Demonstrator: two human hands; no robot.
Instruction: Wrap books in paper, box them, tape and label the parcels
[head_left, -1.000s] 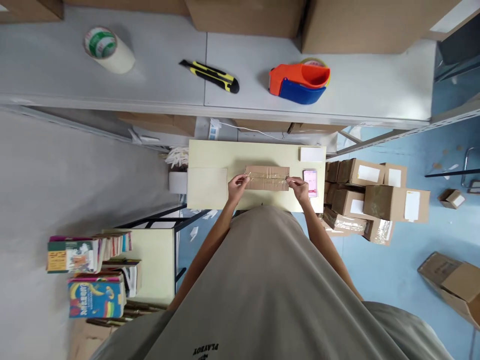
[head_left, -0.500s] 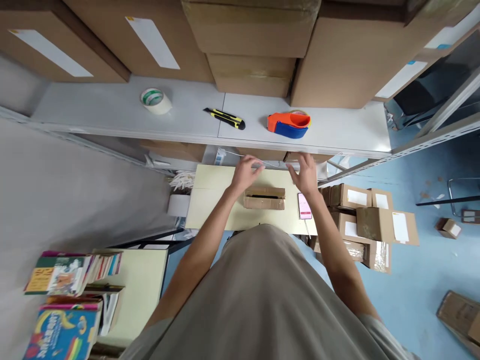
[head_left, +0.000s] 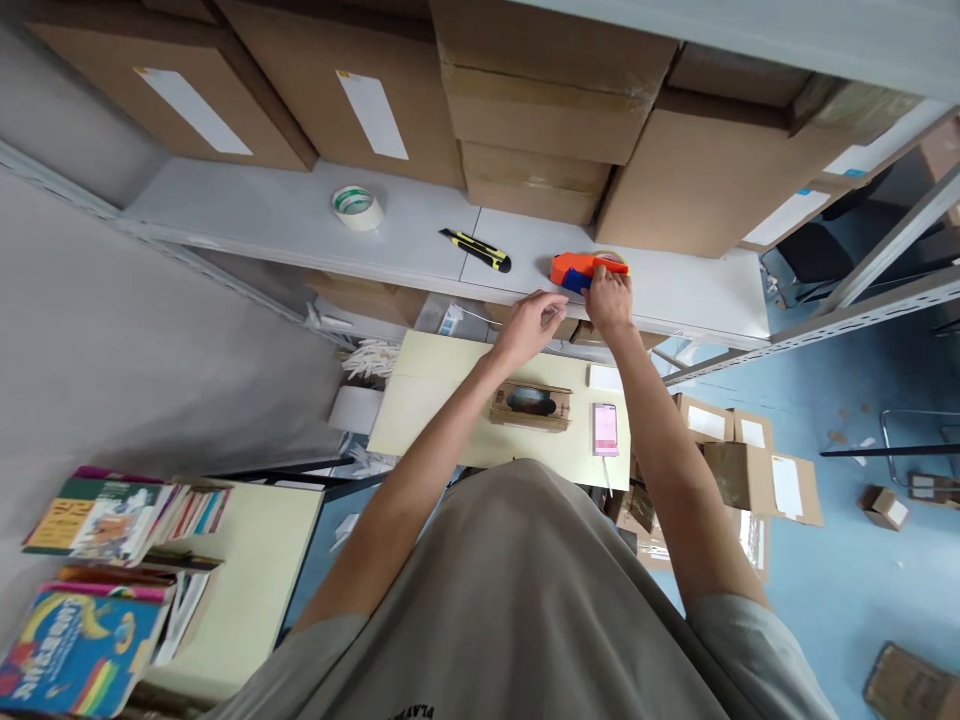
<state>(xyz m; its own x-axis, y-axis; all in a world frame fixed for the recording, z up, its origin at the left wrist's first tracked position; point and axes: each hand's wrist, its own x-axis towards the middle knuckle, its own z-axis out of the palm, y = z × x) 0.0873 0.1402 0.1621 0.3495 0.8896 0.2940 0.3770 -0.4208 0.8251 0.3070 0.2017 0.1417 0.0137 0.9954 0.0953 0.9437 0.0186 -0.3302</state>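
tape dispenser is loud orange and blue, box cutter is black with yellow stripes, tape roll is off-white, green-and-white inside. shelf light grey, bench pale yellow, cardboard box brown, phone screen mostly pink.

On the grey shelf, at the far side, stand several large cardboard cartons; some carry white labels. In front of these cartons, on the left, there is a roll of white tape, and to the right of it lies a utility knife in black and yellow. On the pale yellow table, at the right, is a smartphone with a lit, pinkish screen; a white cable comes from its near end. At the near left, books are piled at another pale table; the blue picture book is nearest. On the blue floor, at the right, taped cardboard boxes are stacked.
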